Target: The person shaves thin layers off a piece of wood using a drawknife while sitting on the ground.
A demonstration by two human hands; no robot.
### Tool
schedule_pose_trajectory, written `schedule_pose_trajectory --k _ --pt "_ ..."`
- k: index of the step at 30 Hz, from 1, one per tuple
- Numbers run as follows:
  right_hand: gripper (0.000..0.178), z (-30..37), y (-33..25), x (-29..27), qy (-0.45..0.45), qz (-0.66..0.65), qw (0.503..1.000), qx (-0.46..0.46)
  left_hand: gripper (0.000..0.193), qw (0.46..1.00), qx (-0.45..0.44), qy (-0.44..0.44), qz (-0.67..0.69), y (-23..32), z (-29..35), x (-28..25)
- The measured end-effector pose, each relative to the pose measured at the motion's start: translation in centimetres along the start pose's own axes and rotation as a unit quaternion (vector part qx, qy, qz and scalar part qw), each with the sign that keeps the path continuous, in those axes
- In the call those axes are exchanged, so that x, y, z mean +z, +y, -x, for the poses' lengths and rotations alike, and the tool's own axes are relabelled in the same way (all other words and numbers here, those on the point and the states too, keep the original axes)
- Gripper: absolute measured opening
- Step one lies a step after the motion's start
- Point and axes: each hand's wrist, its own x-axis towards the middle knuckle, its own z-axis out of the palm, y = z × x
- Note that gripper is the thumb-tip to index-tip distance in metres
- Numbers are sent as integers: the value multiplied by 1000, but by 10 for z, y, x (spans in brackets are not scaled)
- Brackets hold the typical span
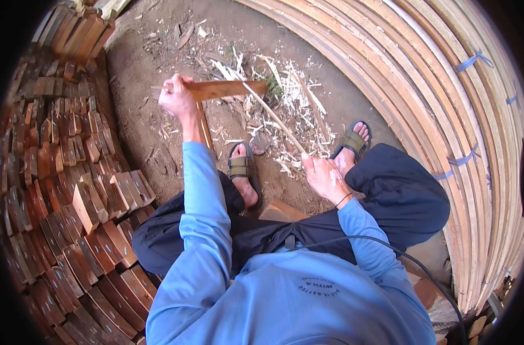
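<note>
My left hand [178, 99] is closed around a flat brown wooden board [227, 89], near its left end. The board runs rightward over the ground in front of my feet. Below that hand a narrow wooden strip [204, 126] slants down toward the ground; whether it joins the board I cannot tell. My right hand [325, 177], lower and to the right, grips one end of a thin pale wooden stick [276, 121]. The stick slants up and left, its far part crossing the board's right portion. Whether the two touch is unclear.
Wood splinters and shavings [296, 95] litter the dirt between my sandalled feet. Stacked short wooden pieces [72, 224] rise at the left. Long curved-looking planks [400, 75], tied with blue strips, line the right. A black cable [411, 260] crosses my right arm. A wooden block [282, 211] lies between my legs.
</note>
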Motion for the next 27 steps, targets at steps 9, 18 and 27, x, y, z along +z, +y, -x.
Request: schedule_pose_trajectory --k 9,18,27 --pt "63 -9 18 10 31 7 999 2 18 999 -5 0 35 0 3 -2" --pt "63 -3 29 16 -19 23 999 46 20 999 4 2 40 1 1 3" --pt "59 3 19 7 -22 -20 999 24 22 995 -2 -24 96 -6 2 -11"
